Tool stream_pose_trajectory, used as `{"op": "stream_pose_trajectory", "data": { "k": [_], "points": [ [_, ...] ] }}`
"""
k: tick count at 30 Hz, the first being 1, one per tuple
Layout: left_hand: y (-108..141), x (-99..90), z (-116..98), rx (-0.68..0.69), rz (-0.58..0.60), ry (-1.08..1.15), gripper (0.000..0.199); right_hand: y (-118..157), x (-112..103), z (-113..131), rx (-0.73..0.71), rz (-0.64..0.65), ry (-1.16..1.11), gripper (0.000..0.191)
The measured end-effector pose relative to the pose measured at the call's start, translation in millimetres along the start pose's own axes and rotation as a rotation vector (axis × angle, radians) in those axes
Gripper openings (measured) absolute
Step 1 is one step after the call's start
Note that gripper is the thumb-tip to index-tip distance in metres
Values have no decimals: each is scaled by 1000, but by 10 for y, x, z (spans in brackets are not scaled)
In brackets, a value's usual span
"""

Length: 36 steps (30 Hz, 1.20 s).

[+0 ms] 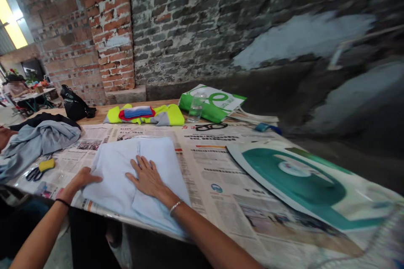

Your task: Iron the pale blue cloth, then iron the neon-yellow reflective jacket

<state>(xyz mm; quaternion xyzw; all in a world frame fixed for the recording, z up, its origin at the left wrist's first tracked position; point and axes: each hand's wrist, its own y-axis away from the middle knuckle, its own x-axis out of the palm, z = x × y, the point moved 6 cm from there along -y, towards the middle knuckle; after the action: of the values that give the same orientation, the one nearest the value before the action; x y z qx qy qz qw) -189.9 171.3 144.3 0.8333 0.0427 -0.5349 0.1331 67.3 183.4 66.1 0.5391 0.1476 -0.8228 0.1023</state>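
A folded piece of white cloth, perhaps a garment, lies on newspaper sheets at the table's near edge. My right hand rests flat on top of it, palm down with the fingers spread. At the cloth's left edge, my left hand has its thumb on top and its other fingers bent round the side, partly hidden. Scissors with dark handles and a yellow piece by them lie left of my left hand.
Newspaper covers the tabletop. Grey clothing is heaped at left; a black bag stands behind. Neon-yellow clothing, a glass, a green-white bag and eyeglasses line the back. A large teal-white item lies right.
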Motion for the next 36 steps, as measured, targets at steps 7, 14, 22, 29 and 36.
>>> {"op": "stream_pose_trajectory", "data": {
  "k": [7, 14, 22, 29, 36],
  "points": [
    [289, 74, -1026, 244, -19, -262, 44, -91, -155, -76, 42, -144, -387, 66],
    [734, 1044, -1852, 496, 97, -440, 59, -55, -353, -778, 471, -102, -1217, 69],
    [904, 882, -1543, 585, 104, -540, 58, 49, -275, -869, 506, -99, -1176, 17],
    [931, 910, -1514, 683, 116, -550, 66, 407, -561, -842, 201, -197, -593, 23],
    [1279, 713, -1341, 751, -31, -291, 38, 1103, -780, -1087, 184, -128, -483, 33]
  ]
}}
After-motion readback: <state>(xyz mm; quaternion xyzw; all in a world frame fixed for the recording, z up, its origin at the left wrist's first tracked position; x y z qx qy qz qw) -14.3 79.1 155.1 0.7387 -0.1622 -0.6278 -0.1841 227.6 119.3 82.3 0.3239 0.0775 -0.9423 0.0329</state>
